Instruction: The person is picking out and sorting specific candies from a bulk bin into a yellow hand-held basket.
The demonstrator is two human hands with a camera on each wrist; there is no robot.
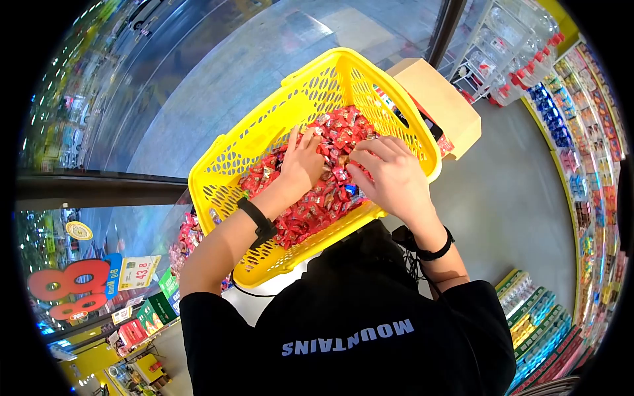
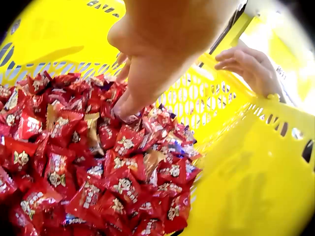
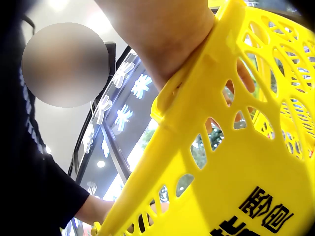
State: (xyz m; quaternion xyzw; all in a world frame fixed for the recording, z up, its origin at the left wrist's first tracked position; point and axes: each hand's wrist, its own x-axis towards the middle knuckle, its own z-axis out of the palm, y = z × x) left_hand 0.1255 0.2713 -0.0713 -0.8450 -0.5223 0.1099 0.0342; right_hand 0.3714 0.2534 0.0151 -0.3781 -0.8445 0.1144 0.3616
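A yellow plastic basket (image 1: 274,109) with cut-out holes holds a heap of red-wrapped candies (image 1: 310,214). My left hand (image 1: 304,164) is down among them; in the left wrist view its fingertips (image 2: 125,108) touch the wrappers. Those fingers look extended and partly spread in the head view. Toward the basket's right end is my right hand (image 1: 394,175), fingers loosely bent over the candies with nothing seen in them. The left wrist view catches that same right hand (image 2: 248,69) near the rim. From the right wrist, the basket wall (image 3: 206,162) hides the fingers.
Beyond the basket's right end stands an open cardboard box (image 1: 442,99). Shelves of packaged goods (image 1: 574,152) curve along the right, and bottles (image 1: 522,53) stand at the back right. Glass with a dark frame (image 1: 99,188) lies on the left, near a red number sign (image 1: 66,284).
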